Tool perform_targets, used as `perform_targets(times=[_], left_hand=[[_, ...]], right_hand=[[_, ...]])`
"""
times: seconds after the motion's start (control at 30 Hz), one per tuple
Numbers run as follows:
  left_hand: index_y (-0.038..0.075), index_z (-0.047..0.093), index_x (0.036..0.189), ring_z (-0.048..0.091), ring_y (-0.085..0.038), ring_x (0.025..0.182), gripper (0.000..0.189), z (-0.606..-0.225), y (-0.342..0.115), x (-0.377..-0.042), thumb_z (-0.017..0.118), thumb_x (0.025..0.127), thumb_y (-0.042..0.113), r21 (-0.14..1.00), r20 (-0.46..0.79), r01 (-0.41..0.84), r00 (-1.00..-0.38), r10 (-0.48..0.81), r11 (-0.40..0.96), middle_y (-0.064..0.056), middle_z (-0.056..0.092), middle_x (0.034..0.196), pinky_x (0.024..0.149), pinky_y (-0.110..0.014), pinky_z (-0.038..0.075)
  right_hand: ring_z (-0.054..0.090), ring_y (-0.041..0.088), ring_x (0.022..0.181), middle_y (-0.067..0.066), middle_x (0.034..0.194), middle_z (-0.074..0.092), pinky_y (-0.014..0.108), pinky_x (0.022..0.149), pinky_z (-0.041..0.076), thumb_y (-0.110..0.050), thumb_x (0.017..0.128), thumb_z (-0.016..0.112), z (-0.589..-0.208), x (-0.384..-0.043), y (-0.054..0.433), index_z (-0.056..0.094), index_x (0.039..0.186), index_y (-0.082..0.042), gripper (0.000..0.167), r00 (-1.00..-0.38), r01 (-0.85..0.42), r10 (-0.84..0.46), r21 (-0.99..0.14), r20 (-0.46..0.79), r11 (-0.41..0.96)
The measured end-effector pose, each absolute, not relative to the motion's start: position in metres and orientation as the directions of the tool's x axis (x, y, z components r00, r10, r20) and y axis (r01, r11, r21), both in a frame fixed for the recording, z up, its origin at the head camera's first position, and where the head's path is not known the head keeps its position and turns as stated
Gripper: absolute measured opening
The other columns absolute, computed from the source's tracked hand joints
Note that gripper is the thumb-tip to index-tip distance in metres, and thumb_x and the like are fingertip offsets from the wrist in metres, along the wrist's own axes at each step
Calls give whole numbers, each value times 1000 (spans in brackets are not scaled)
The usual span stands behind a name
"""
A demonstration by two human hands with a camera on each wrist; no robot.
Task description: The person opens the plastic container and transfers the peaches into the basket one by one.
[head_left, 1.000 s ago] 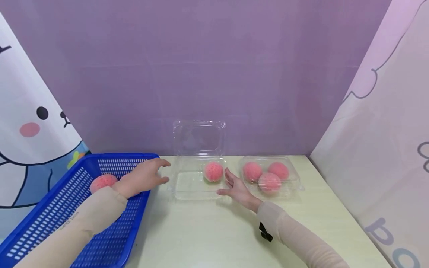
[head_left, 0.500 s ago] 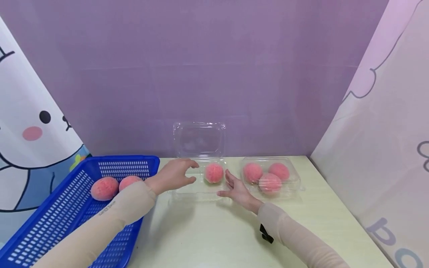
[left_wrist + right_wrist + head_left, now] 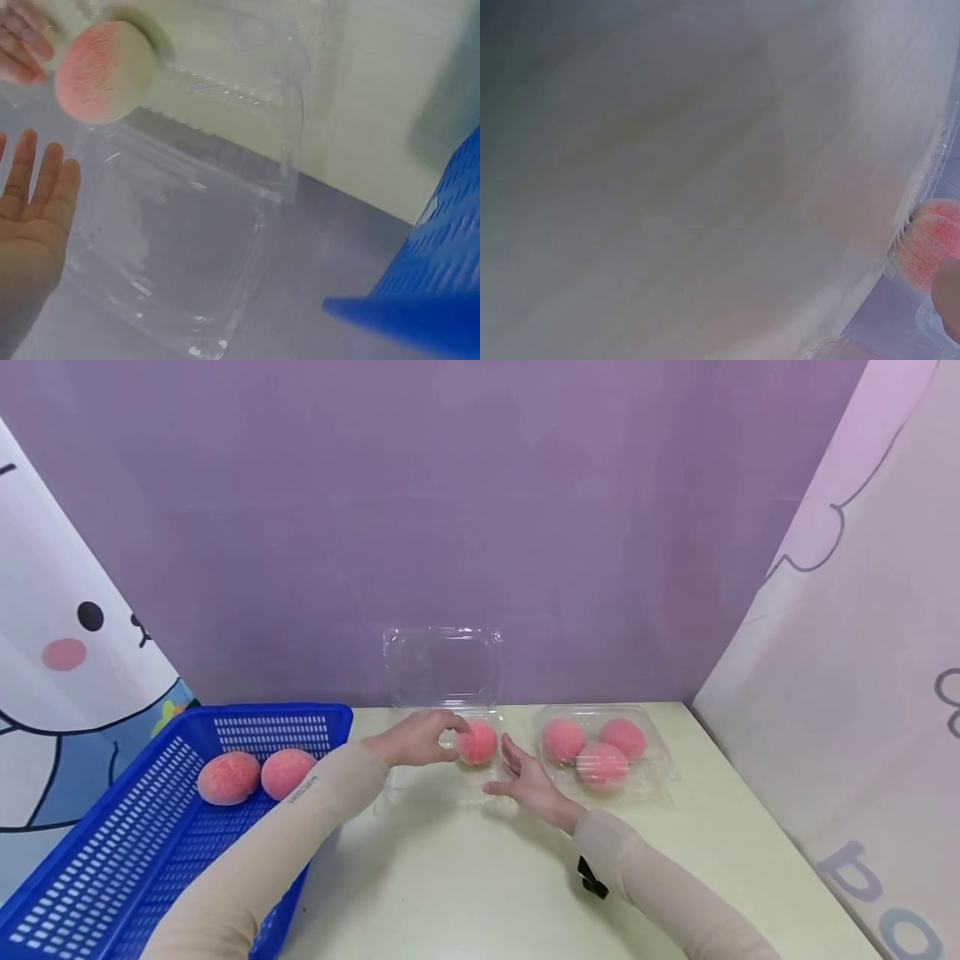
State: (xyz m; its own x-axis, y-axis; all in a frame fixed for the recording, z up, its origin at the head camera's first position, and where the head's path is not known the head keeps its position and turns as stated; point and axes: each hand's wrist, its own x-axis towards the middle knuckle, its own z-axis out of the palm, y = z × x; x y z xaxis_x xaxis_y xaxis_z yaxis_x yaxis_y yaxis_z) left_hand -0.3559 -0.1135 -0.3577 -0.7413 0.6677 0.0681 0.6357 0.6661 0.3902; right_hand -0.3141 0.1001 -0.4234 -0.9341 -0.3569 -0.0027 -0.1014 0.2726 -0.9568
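Note:
A pink peach [image 3: 476,743] sits in the right half of a clear hinged clamshell box [image 3: 442,781], whose lid [image 3: 442,668] stands raised at the back. My left hand [image 3: 418,739] reaches over the box, fingertips at the peach's left side; whether they touch it I cannot tell. In the left wrist view, the fingers of my left hand [image 3: 37,217] are straight, holding nothing, near the peach [image 3: 103,71]. My right hand [image 3: 531,785] lies at the box's right front, fingers spread and holding nothing. Blurred pale material hides most of the right wrist view.
To the right, another clear clamshell box [image 3: 651,785] contains three pink peaches [image 3: 602,766]. A blue plastic basket [image 3: 273,710] at the left holds two peaches [image 3: 229,778]. A purple backdrop [image 3: 480,527] rises behind the pale table [image 3: 450,893].
My left hand has moved right, from above the basket to the peach in the raised-lid box. My right hand has stayed in place.

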Motion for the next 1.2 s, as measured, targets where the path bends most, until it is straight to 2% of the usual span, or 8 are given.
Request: perform_targets(times=[0.27, 0.6, 0.8, 1.03, 1.2], left_hand=[[2, 54, 123, 48, -29, 121, 48, -378, -104, -375, 67, 80, 17, 359, 86, 652, -735, 673, 667, -13, 55, 126, 104, -44, 36], [6, 56, 121, 53, -27, 111, 55, -394, -85, -392, 76, 70, 12, 374, 117, 609, -779, 616, 699, -11, 55, 120, 97, -42, 42], [8, 57, 121, 54, -24, 105, 59, -399, -77, -399, 78, 66, 15, 393, 71, 574, -798, 598, 719, -9, 54, 118, 93, -40, 44], [9, 55, 124, 53, -25, 107, 60, -401, -72, -401, 77, 68, 15, 412, 27, 529, -821, 570, 742, -9, 52, 119, 93, -39, 44], [8, 53, 126, 52, -26, 108, 64, -405, -71, -403, 76, 67, 21, 360, 15, 547, -813, 582, 756, -11, 52, 121, 92, -41, 45]], right_hand=[[15, 30, 139, 13, 153, 6, 40, 110, 24, -5, 77, 70, -443, -328, 99, 8, 146, -3, 93, -936, -97, -352, -965, 6, 243], [18, 32, 138, 13, 153, 9, 39, 108, 27, -6, 78, 70, -452, -331, 102, 8, 146, -2, 92, -942, -126, -335, -960, 36, 250], [16, 29, 139, 13, 153, 8, 37, 109, 26, -6, 77, 71, -451, -331, 104, 9, 146, -2, 92, -942, -116, -335, -966, 33, 231], [13, 32, 139, 18, 152, 5, 41, 110, 23, 0, 77, 69, -435, -323, 101, 7, 145, 2, 92, -935, -90, -355, -976, 15, 197], [14, 33, 138, 16, 152, 8, 42, 110, 23, 1, 76, 70, -437, -323, 98, 9, 145, 1, 92, -944, -81, -329, -975, 9, 206]])
